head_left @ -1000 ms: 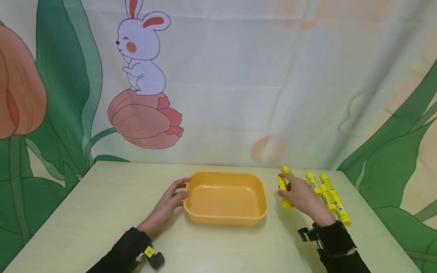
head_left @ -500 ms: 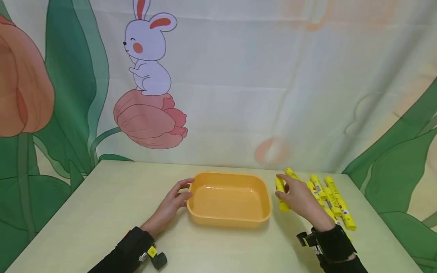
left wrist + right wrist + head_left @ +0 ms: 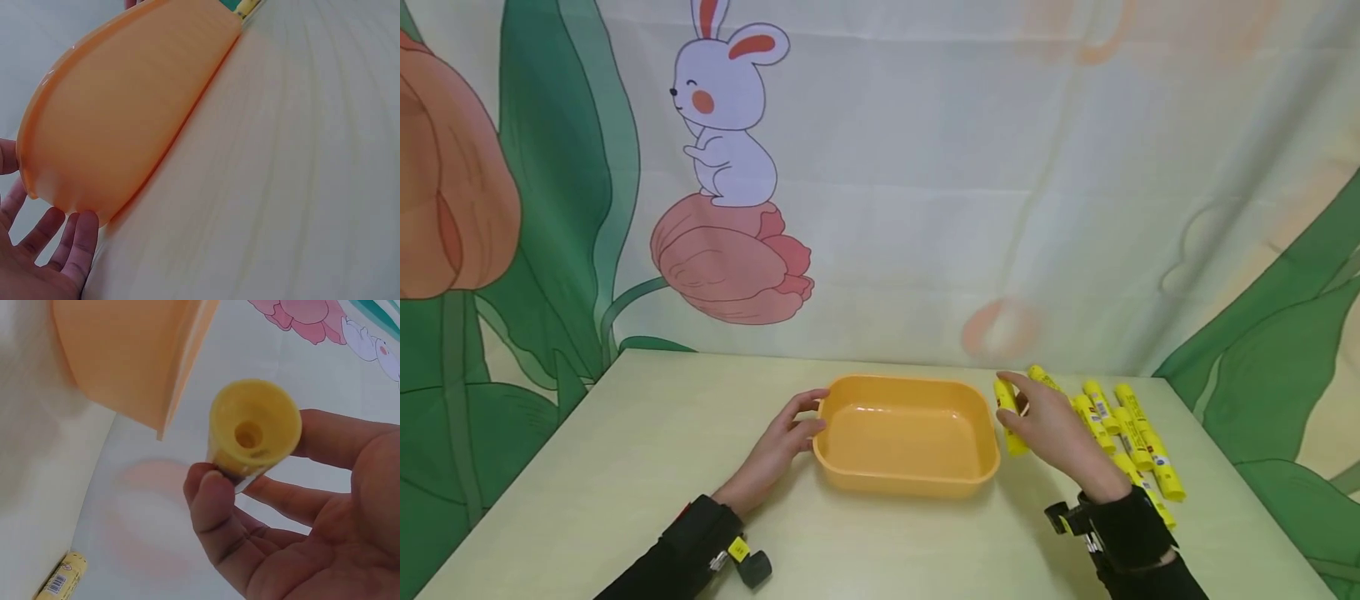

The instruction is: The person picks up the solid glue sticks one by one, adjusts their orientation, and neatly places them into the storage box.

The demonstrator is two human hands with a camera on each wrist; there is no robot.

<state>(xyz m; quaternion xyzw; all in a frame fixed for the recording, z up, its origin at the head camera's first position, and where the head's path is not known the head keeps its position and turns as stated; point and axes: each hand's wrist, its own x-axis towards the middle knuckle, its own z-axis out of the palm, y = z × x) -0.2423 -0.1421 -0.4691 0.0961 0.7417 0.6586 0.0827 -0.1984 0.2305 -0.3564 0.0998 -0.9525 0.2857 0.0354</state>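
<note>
An orange plastic tray (image 3: 906, 433) stands on the table, nothing inside it. My left hand (image 3: 775, 450) is at its left end; in the left wrist view the fingertips (image 3: 84, 228) rest against the outer wall from outside. By the tray's right end, my right hand (image 3: 1056, 429) pinches a yellow glue stick (image 3: 1009, 412) between thumb and fingers. The right wrist view shows that glue stick's hollow end (image 3: 255, 422) facing the camera, apart from the tray wall. Several more yellow glue sticks (image 3: 1133, 437) lie on the table to the right of the hand.
The pale table (image 3: 880, 542) ends at a printed curtain (image 3: 880, 208) showing a rabbit and tulips. One loose glue stick (image 3: 1043, 377) lies near the back edge, behind the right hand. Black straps with small cameras (image 3: 1123, 529) sit on both wrists.
My right hand has carried the glue stick leftward and slightly up, closer to the tray's right end. The left hand keeps its place on the tray. The head view has shifted slightly.
</note>
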